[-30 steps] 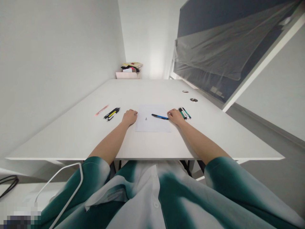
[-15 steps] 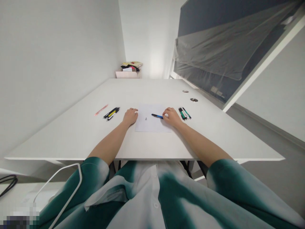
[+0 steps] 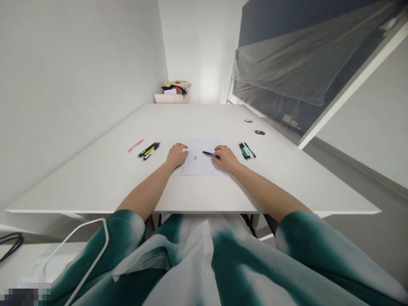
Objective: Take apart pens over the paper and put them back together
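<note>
A white sheet of paper (image 3: 200,166) lies on the white table (image 3: 95,178) in front of me, with a tiny dark piece (image 3: 195,157) on it. My right hand (image 3: 225,158) rests on the sheet's right part, its fingers curled over the blue pen (image 3: 208,154) that lies there. My left hand (image 3: 177,154) sits at the sheet's left edge with its fingers curled and pressed down on the paper's corner.
Several black and yellow pens (image 3: 148,150) and a pink pen (image 3: 135,145) lie to the left. Green and black pens (image 3: 246,151) lie to the right. Two cable holes (image 3: 259,132) sit in the table. A box of things (image 3: 172,93) stands at the far end.
My right hand has slid left from beside the green pens onto the paper and closed over the blue pen. My left hand has edged slightly onto the sheet's corner.
</note>
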The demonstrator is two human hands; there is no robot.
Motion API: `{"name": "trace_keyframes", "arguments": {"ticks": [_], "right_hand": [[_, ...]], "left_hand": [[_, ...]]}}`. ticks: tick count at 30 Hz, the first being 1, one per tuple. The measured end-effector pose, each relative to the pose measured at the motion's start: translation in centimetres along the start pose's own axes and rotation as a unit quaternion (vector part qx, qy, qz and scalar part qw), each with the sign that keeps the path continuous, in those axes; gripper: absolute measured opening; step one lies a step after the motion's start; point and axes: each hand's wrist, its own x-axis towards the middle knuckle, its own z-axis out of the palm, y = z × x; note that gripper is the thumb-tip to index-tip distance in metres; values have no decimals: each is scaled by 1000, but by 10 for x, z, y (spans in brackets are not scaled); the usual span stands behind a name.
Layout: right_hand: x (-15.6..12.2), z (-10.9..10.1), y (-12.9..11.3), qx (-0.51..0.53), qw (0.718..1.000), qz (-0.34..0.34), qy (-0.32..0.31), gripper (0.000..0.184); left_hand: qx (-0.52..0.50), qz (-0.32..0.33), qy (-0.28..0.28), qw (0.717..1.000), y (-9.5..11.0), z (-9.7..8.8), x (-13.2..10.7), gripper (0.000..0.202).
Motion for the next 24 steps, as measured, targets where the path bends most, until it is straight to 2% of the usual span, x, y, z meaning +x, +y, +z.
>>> {"name": "trace_keyframes", "arguments": {"ticks": [13,18,21,24], "right_hand": [[1,-1,-3,3,1000,14,-13,22],[2,0,-2,19,1000,0,-15,22],[3,2,-2,26,999,-16,-15,21],[3,1,-4,32,999,-36,-19,20]], "left_hand": [[3,-4,-6,1000,1,-2,-1,34],[2,-2,-3,1000,1,-2,-1,33],[-6,19,12,1000,5,-4,-2,33],[-24,78,18,997,16,-5,-5,30]]}}
